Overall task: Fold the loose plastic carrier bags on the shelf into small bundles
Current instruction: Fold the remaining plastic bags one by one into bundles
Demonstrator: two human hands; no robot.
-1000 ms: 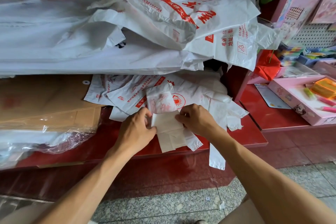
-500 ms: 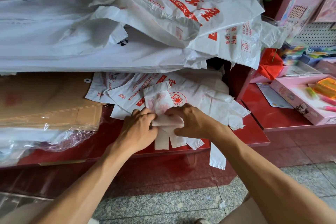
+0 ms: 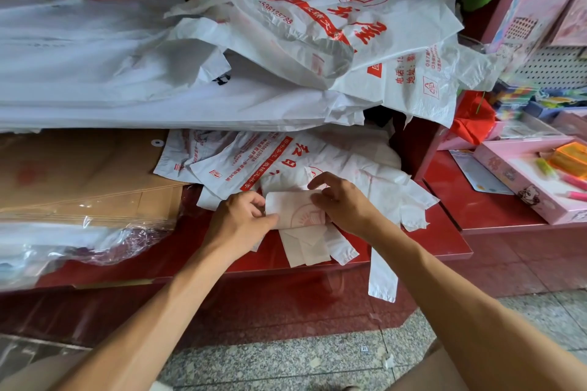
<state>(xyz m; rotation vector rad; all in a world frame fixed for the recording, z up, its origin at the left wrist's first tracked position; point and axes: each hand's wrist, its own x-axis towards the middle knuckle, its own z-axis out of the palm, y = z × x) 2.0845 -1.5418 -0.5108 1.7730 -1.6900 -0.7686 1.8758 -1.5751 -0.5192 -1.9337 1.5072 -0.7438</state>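
Mid-fold at shelf [image 3: 428, 251] near edge: left hand [image 3: 236, 222] and right hand [image 3: 341, 201] pinching half-rolled carrier bag [image 3: 293, 211]; next, probably rolling onward over loose tail toward near side.

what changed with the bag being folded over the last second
The folded bag has been turned over once more: a second ago it lay as a longer strip with its far end sticking up past the hands; now that end is folded down into a thicker bundle with a red logo on top. The left hand and right hand moved closer and still pinch its two sides. The handles at the shelf edge and the bag pile stayed put.
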